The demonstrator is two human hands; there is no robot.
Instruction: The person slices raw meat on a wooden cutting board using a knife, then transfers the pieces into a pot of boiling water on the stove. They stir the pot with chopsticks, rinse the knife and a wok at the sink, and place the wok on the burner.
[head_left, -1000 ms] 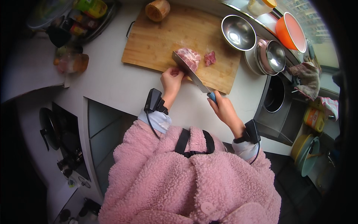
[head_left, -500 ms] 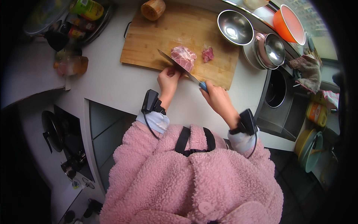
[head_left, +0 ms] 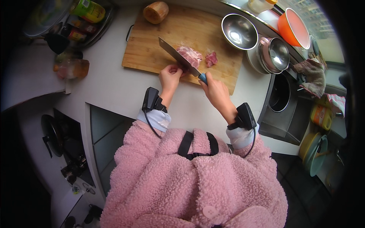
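Observation:
A large piece of raw meat [head_left: 192, 55] lies on the wooden cutting board [head_left: 148, 57], and a small scrap of meat [head_left: 211, 59] sits just right of it. In my right hand [head_left: 217, 93] is a kitchen knife [head_left: 174, 53] with a blue handle. Its wide blade slants across the near-left side of the large piece, tip pointing far left. At the board's near edge, my left hand [head_left: 170, 78] is closed, its fingers pinching the near end of the meat. The blade partly hides that grip.
A round wooden object [head_left: 156, 12] rests on the board's far left. Beyond the board's right side stand a steel bowl [head_left: 239, 32] and several stacked bowls [head_left: 278, 55]. The sink [head_left: 279, 117] is at the right; jars and bottles [head_left: 78, 34] stand far left.
My right hand has shifted left and slightly away from me, carrying the knife. The blade now reaches farther up past the large piece. My left hand stays near the same spot.

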